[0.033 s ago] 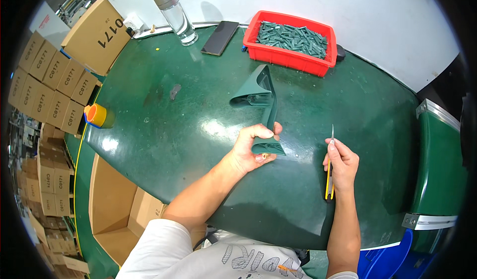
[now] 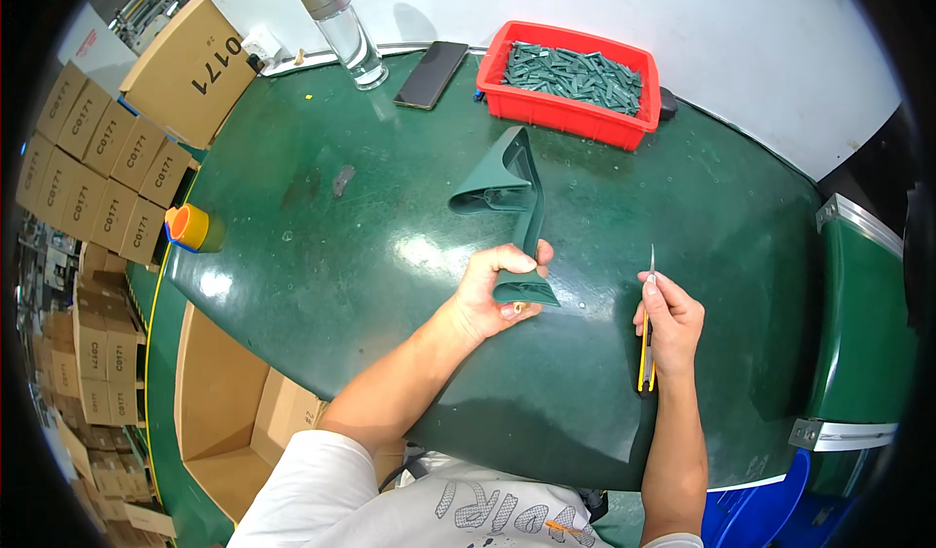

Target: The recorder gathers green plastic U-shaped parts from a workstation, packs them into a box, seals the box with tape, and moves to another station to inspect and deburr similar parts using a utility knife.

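Note:
My left hand (image 2: 499,290) is closed around the narrow middle of a green moulded plastic part (image 2: 497,179). This part has a wide, hollow flared end pointing away from me and a smaller flared end by my palm. Some of it is hidden behind my fingers. To the right, apart from the part, my right hand (image 2: 671,319) grips a yellow and black utility knife (image 2: 645,358). Its thin blade sticks out past my fingertips, pointing away from me. Both hands are above the green tabletop (image 2: 361,285).
At the back stand a red bin (image 2: 575,124) full of small green pieces, a dark phone (image 2: 432,75) and a glass bottle (image 2: 353,46). An orange-yellow cup (image 2: 189,227) sits at the left edge. An open carton (image 2: 224,392) is below left; a green conveyor (image 2: 863,314) runs along the right.

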A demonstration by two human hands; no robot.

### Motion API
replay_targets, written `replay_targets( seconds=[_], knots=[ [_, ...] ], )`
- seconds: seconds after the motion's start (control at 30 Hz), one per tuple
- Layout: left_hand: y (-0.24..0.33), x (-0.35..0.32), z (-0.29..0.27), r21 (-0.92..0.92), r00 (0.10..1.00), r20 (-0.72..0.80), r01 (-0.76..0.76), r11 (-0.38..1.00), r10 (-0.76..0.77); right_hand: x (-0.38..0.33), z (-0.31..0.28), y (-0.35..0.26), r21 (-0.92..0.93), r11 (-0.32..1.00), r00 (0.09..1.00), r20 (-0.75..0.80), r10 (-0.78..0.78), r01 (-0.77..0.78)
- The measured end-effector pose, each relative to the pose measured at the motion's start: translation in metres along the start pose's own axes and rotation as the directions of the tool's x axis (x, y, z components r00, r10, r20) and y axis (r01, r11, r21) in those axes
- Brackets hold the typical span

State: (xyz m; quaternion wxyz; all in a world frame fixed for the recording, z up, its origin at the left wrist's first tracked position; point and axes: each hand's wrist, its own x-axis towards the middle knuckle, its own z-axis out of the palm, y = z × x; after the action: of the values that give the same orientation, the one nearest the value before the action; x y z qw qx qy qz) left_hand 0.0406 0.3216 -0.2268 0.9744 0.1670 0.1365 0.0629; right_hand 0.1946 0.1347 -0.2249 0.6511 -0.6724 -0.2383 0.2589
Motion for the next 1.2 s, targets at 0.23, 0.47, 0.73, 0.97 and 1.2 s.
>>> replay_targets(
  seconds=[0.23,0.47,0.73,0.97,1.2],
  knots=[
    [-0.0026,-0.0009,0.0000,0.113,0.982,0.188,-0.054,0.992,0.032,0.0010,-0.0018,0.0043,-0.016,0.999,1.000,0.010,-0.030,0.030],
    [-0.0031,-0.0009,-0.0065,0.161,0.924,0.383,-0.075,0.984,0.008,0.0003,0.0003,0.0007,-0.005,1.000,0.999,0.016,-0.027,0.027],
    [-0.0060,-0.0016,-0.0051,0.107,0.918,0.390,-0.116,0.987,0.066,0.0009,-0.0007,0.0027,-0.029,0.999,0.999,0.015,-0.046,0.046],
    [-0.0071,-0.0013,-0.0058,0.076,0.910,0.402,-0.146,0.986,0.103,0.0003,0.0000,0.0003,-0.020,1.000,1.000,0.013,-0.017,0.017],
    [-0.0069,-0.0017,-0.0034,0.084,0.913,0.395,-0.147,0.986,0.103,0.0003,-0.0007,0.0019,-0.011,1.000,1.000,0.014,-0.018,0.018]
  ],
)
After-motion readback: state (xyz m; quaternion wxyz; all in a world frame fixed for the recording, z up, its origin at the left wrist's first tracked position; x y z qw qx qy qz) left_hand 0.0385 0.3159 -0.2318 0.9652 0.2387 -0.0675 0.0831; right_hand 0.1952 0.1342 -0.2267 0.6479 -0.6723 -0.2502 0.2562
